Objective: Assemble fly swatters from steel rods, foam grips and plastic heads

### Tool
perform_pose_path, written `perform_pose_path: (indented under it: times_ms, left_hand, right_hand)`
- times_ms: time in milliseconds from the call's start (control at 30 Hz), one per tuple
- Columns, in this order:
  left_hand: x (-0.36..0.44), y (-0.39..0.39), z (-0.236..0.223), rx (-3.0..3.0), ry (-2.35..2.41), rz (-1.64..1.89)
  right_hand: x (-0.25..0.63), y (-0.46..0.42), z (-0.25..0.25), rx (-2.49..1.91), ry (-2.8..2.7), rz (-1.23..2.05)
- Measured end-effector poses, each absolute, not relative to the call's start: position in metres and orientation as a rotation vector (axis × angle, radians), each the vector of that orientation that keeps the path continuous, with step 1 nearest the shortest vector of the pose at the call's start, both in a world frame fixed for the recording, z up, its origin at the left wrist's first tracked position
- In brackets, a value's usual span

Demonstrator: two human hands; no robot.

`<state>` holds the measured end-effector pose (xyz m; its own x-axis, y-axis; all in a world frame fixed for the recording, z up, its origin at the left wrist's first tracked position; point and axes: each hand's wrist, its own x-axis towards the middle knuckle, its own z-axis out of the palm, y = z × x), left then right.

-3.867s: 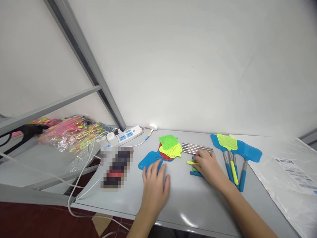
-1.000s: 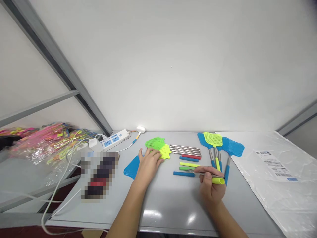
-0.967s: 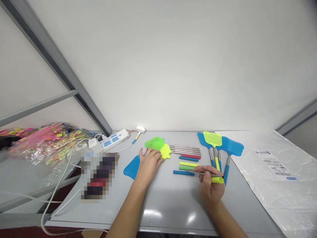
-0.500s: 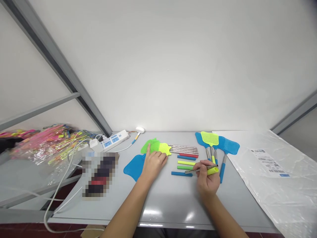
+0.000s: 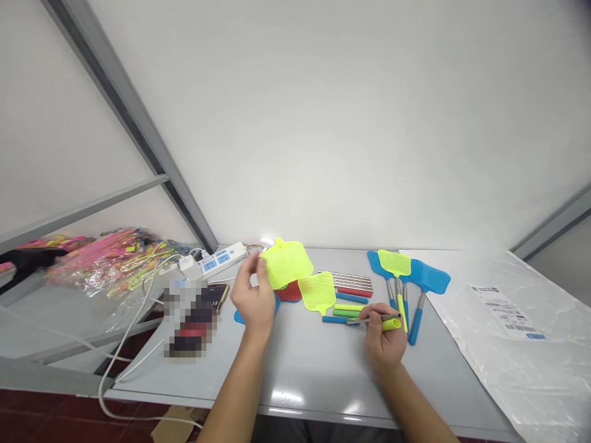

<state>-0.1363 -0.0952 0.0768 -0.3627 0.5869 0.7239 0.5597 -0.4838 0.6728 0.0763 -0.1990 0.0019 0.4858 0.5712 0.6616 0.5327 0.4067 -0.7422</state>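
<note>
My left hand [image 5: 253, 298] pinches the edge of a yellow mesh fly swatter head [image 5: 289, 266], raised above the table. Under it lie a red swatter head [image 5: 290, 292] and a mostly covered blue one [image 5: 239, 317]. Another yellow head [image 5: 318, 293] rests just to the right. Closed in my right hand [image 5: 385, 341] are a yellow handle tube [image 5: 391, 324] and a thin metal rod [image 5: 364, 319]. Beside that hand lie a blue handle tube [image 5: 339, 320], a green tube [image 5: 345, 313] and a yellow one [image 5: 347, 306].
Metal rods [image 5: 346, 282] lie behind a red tube [image 5: 355, 292]. Several assembled fly swatters [image 5: 418, 317] sit right, near a white plastic sheet [image 5: 512, 363]. Left are a power strip [image 5: 221, 258], a phone [image 5: 215, 298], a white cable [image 5: 111, 363] and bagged colourful items [image 5: 115, 264].
My left hand has lifted a yellow swatter head and moved left with it. Another yellow head has shifted nearer, and a red head now shows. My right hand keeps its hold, almost still.
</note>
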Motion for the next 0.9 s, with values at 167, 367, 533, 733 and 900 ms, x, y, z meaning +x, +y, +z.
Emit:
perform_pose_path:
  times_ms: [167, 367, 533, 733, 900]
  left_hand:
    - [-0.173, -0.131, 0.063, 1.655, 1.559, 1.433]
    - [-0.183, -0.161, 0.018, 2.083, 1.383, 0.811]
    - [-0.154, -0.158, 0.022, 2.453, 1.397, 0.645]
    - [-0.115, -0.167, 0.026, 2.461, 1.215, 0.775]
    - [-0.114, -0.194, 0.011, 2.352, 1.230, 0.804]
  right_hand:
    - [0.073, -0.201, 0.002, -1.248, -1.126, 0.051]
    - [0.068, -0.206, 0.006, -1.247, -1.159, 0.061]
    - [0.066, -0.207, 0.007, -1.215, -1.281, 0.009]
    - [0.067, -0.204, 0.000, -1.199, -1.448, 0.014]
    - [0.067, -0.202, 0.000, -1.301, -1.530, 0.121]
